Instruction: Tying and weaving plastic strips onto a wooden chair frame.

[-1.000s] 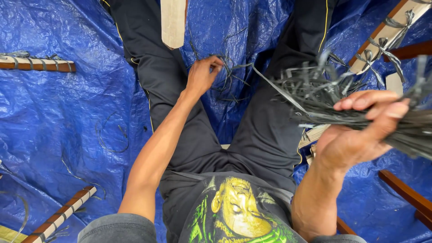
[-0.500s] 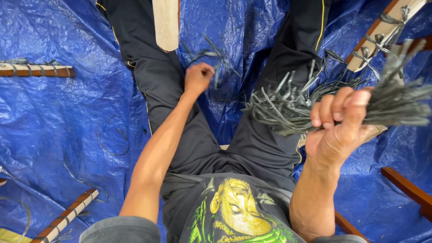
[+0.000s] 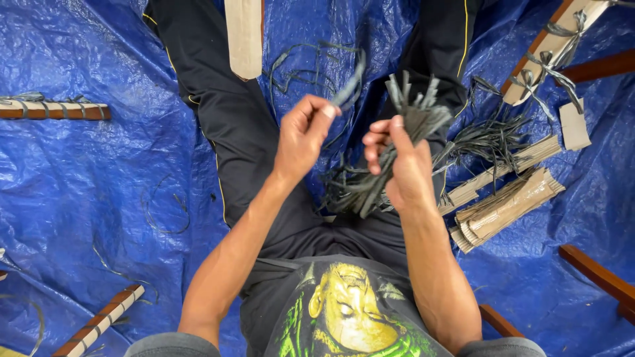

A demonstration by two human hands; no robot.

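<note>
**Loose strips, one tight bundle**

Nearest the camera, the person's right hand (image 3: 403, 168) was closed around a bundle of dark strips (image 3: 397, 142), fingers wrapped tight at its middle so the cut ends fanned upward and the tails hung toward the lap. Beside it and apart, the left hand (image 3: 301, 135) pinched a single dark strip (image 3: 350, 86) between thumb and forefinger, the other fingers curled in; the strip rose from the pinch and bent over at its top.

The risk seemed plain: the bundle was held only by one fist, and any easing of that fist would likely let strips slide out and scatter onto the blue tarp (image 3: 86, 198), among the loose strips (image 3: 311, 66) already lying between the legs. The single strip, held at one narrow point, could slip or twist out of the pinch.

Farther out lay stacks of pale slats (image 3: 506, 205) to the right, a pale board (image 3: 243, 36) ahead, and a wooden bar wrapped with strips (image 3: 549, 53) at the far corner.
</note>
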